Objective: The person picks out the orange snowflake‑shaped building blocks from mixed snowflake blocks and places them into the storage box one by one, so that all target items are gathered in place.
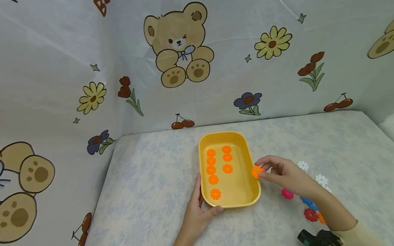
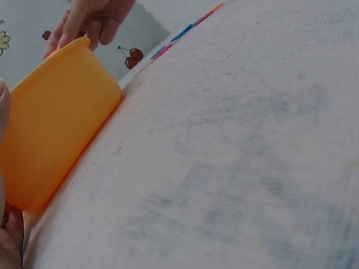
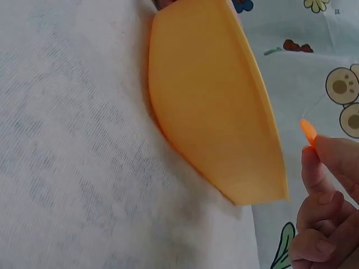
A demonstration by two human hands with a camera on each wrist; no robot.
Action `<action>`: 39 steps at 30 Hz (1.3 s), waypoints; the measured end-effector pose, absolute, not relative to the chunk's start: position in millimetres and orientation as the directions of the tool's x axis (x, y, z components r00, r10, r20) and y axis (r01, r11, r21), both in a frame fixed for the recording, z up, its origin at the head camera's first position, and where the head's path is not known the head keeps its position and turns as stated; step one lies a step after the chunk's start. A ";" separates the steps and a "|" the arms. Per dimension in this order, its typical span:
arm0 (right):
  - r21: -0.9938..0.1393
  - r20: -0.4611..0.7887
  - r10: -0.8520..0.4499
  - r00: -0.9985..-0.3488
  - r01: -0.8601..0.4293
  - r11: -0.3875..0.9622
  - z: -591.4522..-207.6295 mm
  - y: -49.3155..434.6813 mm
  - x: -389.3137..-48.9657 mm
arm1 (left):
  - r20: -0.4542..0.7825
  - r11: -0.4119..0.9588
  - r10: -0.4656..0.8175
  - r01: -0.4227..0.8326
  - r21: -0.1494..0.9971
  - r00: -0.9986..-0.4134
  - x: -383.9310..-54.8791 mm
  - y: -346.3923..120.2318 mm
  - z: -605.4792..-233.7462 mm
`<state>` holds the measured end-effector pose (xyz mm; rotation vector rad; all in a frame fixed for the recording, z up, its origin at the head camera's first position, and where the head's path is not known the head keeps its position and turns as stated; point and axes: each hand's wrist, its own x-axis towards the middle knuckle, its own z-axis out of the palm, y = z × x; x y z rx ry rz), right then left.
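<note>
A yellow plastic tray (image 1: 240,197) stands on the table with orange snowflake-shaped discs (image 1: 213,179) lying in it, several in a left column and three in a right one. My left hand (image 1: 195,215) grips the tray's near left corner, thumb along the front rim and fingers against the side wall. Between thumb and fingertips, my right hand (image 1: 286,174) pinches another orange disc (image 1: 256,172) over the tray's right rim. Seen edge-on in the right wrist view, that disc (image 3: 308,132) is raised above the rim, with the other fingers curled below.
Right of the tray lie loose discs: white ones (image 1: 302,165), a pink one (image 1: 287,194), blue ones (image 1: 309,204), a red one (image 1: 311,215) and an orange one (image 1: 321,218) partly under the right forearm. A black wrist device (image 1: 319,239) sits near the right sleeve. A bear-print cloth (image 1: 229,92) hangs behind.
</note>
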<state>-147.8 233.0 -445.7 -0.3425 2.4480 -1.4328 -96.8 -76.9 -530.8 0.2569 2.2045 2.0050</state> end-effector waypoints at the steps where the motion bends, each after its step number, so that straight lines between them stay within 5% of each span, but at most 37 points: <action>1: -0.876 -0.122 -0.355 -0.927 -0.067 0.477 -444.6 228.6 -150.3 | 0.003 0.093 0.225 0.025 0.995 -0.974 -96.7 -76.8 -530.6; 26: -0.636 0.005 -0.386 -0.923 -0.301 0.711 -457.8 156.9 -169.2 | -0.011 0.095 0.241 0.013 0.995 -0.970 -96.4 -75.9 -529.7; 39: -0.352 0.011 -0.352 -0.936 -0.333 0.875 -466.8 140.1 -171.4 | 0.000 0.090 0.233 0.022 0.996 -0.972 -96.4 -77.3 -530.6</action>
